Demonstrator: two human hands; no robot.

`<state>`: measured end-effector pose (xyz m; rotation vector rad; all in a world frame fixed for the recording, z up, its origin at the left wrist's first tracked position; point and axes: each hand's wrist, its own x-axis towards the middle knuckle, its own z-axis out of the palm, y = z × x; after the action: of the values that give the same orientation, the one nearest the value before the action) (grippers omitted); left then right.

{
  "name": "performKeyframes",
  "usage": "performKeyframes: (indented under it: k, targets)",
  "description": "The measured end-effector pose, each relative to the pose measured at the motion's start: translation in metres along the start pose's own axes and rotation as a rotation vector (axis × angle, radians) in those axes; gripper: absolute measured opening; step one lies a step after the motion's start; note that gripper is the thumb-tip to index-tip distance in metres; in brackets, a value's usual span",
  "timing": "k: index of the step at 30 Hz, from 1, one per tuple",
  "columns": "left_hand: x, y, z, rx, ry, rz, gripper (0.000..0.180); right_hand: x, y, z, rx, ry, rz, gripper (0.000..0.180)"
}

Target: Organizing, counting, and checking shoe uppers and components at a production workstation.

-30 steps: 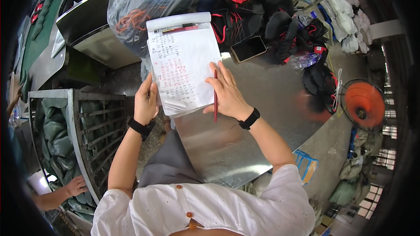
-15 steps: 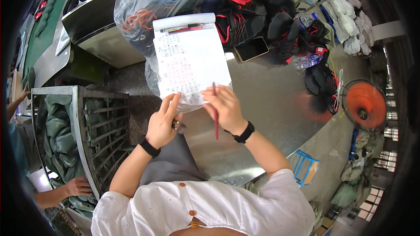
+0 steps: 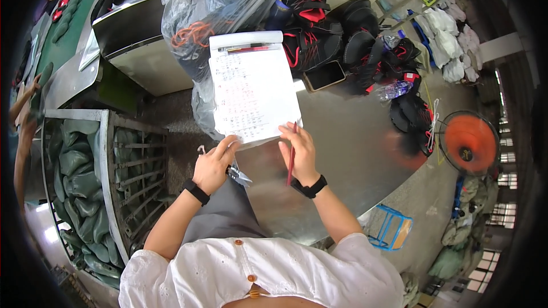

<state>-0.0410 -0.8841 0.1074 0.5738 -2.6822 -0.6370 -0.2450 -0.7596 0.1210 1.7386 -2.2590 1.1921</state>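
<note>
The notepad (image 3: 268, 91) lies in the upper middle of the frame, its written page facing up and two pens (image 3: 245, 48) across its top; the left hand (image 3: 212, 168), at its lower left corner, grasps a small metal tool (image 3: 240, 177), fingertips at the paper's edge; the right hand (image 3: 299, 154), at the lower right corner, grips a red pen (image 3: 291, 162); a phone (image 3: 324, 76) rests right of the pad, just below black shoes (image 3: 319, 48); an orange fan (image 3: 468, 142) stands at the frame's right.
</note>
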Motion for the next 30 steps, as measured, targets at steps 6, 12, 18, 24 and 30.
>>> performKeyframes:
  k: [6,12,18,24,30]
  targets:
    - [0.006,0.011,-0.011,-0.046,-0.129,-0.079,0.048,0.058,-0.027,-0.053,0.527,0.041,0.111,0.024]
    - [-0.003,-0.028,0.042,-0.119,0.043,0.027,0.050,0.113,-0.186,-0.155,1.434,-0.337,-0.864,0.032]
    - [0.002,-0.008,0.013,-0.121,-0.114,-0.056,0.061,0.082,-0.226,-0.171,1.436,-0.402,-0.768,0.027]
    - [0.007,0.012,-0.012,-0.066,-0.175,-0.048,0.065,0.082,-0.229,-0.192,1.280,-0.431,-0.792,0.024]
    - [0.009,0.020,-0.021,-0.124,-0.196,-0.072,0.065,0.098,-0.215,-0.200,1.178,-0.509,-0.833,0.022]
